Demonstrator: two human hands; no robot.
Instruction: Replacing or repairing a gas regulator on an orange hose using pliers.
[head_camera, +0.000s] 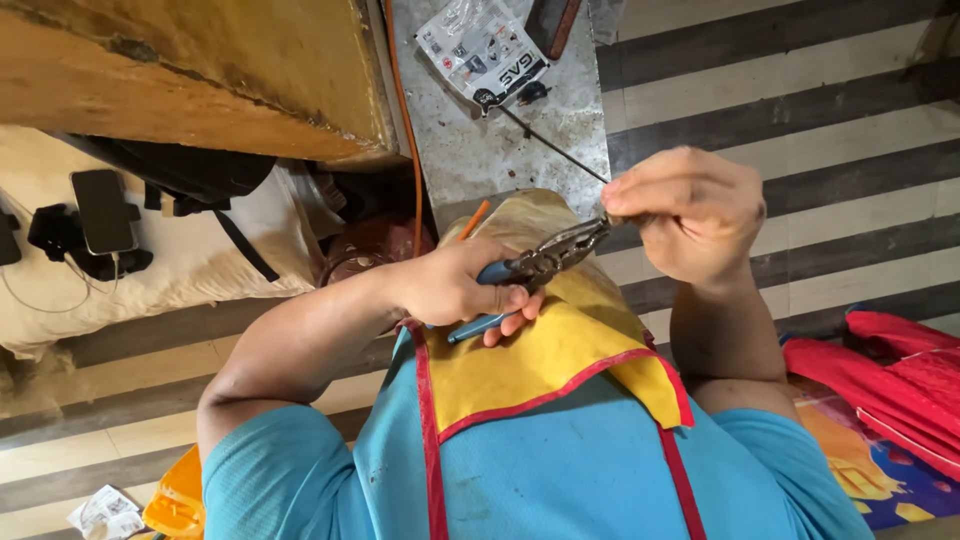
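While one left hand (450, 285) grips one pliers (535, 270), right hand (690, 210) pinches one wire (555, 147).

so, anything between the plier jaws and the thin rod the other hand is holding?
Nothing visible. The left hand holds the blue-handled pliers, whose jaws already meet the thin rod right at the right hand fingertips. Whether the jaws actually clamp it is hidden by the fingers.
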